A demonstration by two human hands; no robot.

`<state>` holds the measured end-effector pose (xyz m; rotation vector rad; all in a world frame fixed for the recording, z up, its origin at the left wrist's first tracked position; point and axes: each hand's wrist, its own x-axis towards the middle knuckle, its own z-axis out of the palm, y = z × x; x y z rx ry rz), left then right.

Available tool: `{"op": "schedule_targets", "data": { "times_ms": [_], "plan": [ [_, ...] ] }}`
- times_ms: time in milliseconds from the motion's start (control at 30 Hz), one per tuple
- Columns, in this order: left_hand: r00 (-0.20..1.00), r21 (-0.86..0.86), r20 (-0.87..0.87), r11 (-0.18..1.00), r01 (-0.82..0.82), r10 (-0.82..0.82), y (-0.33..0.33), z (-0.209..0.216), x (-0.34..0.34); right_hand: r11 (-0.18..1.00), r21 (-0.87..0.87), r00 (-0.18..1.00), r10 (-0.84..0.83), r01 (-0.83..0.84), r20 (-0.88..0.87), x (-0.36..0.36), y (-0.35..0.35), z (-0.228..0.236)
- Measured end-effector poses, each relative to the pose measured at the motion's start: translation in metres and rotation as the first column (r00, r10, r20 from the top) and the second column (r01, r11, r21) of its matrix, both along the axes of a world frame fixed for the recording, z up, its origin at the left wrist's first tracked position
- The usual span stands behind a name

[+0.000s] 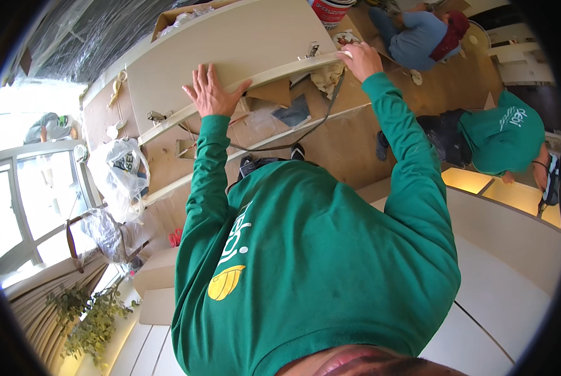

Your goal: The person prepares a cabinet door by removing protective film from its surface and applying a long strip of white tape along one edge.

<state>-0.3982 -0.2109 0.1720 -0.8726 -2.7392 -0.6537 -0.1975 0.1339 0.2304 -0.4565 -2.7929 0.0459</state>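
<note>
A large beige cabinet door stands across in front of me, its long near edge toward my body. Two metal hinges sit along that edge, one hinge near the left end and another hinge near the right. My left hand rests on the door with fingers spread, close to the near edge. At the door's right end, my right hand is closed around the corner, fingers curled. Part of its grip is hidden from view.
Below the door lie cardboard scraps, a dark cloth piece and a black strap. A plastic bag hangs at left. A bucket stands at the far end. One person crouches far right; another in green bends at right.
</note>
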Motion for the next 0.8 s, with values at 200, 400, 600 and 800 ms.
{"op": "schedule_targets", "data": {
  "times_ms": [200, 400, 600, 800],
  "plan": [
    [1.0, -0.014, 0.008, 1.0, 0.007, -0.007, 0.001, 0.005, 0.002, 1.0, 0.0, 0.998, 0.021, -0.021, -0.053, 0.001, 0.003, -0.007],
    [0.999, -0.035, 0.035, 0.999, 0.004, -0.003, 0.001, 0.009, 0.003, 0.999, 0.035, 0.999, 0.031, -0.03, -0.042, 0.001, 0.005, -0.009],
    [1.0, -0.025, 0.025, 1.0, 0.011, -0.01, 0.003, 0.009, 0.003, 0.999, 0.047, 0.999, 0.003, -0.002, -0.038, 0.002, 0.013, -0.021],
    [0.999, -0.033, 0.047, 0.999, 0.008, -0.007, 0.002, 0.012, 0.003, 0.999, 0.034, 1.0, -0.002, 0.003, -0.024, 0.002, 0.011, -0.016]
  ]
}}
